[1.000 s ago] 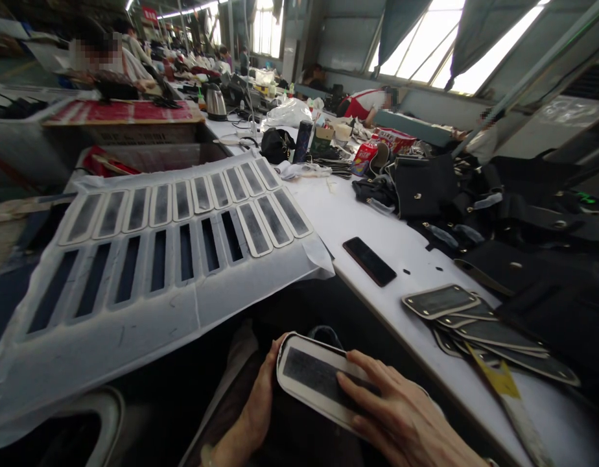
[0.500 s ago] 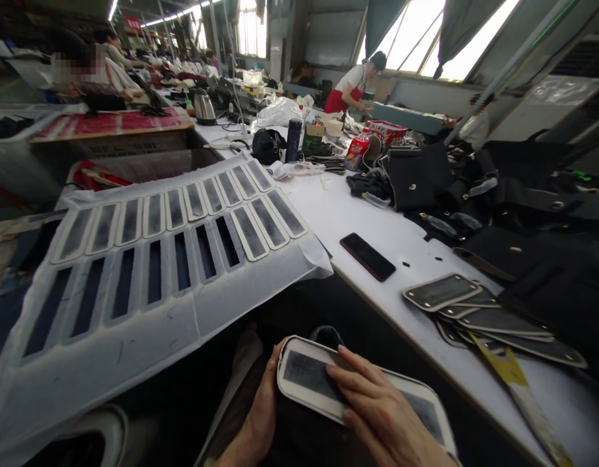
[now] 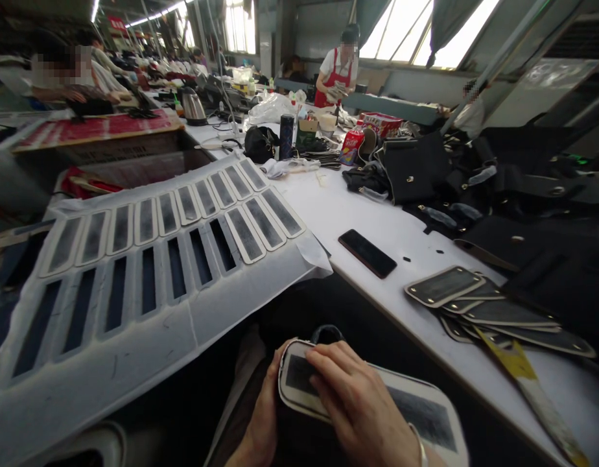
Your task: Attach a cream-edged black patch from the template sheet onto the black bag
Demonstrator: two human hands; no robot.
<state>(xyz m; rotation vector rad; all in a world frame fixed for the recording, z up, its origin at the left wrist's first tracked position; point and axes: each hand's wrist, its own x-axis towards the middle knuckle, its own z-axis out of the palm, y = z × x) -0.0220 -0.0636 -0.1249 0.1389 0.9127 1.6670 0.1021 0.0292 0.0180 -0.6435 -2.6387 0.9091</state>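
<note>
My left hand (image 3: pixel 263 405) is wrapped around the left end of a long, round-cornered panel (image 3: pixel 419 415), pale-bordered with a dark rectangle in its middle. The panel lies tilted over my lap, and a dark rim runs along its edge. Across its upper face rests my right hand (image 3: pixel 355 392), fingers bent and close together, fingertips pressing near the left end. That hand covers the panel's middle. Just behind the panel shows a dark loop (image 3: pixel 327 333). What is under the panel is too dark to make out.
Similar panels (image 3: pixel 246 233) lie in rows on a white sheet (image 3: pixel 168 344) at left. On the white table (image 3: pixel 314 201) are a phone (image 3: pixel 367 253), studded dark panels (image 3: pixel 445 287), a yellow-marked tool (image 3: pixel 528 383) and black bags (image 3: pixel 416 172). A co-worker (image 3: pixel 336 71) stands beyond.
My right hand has slid left along the panel towards its left end, and its fingers are more bent. My left hand keeps its hold. The co-worker at the back has straightened up.
</note>
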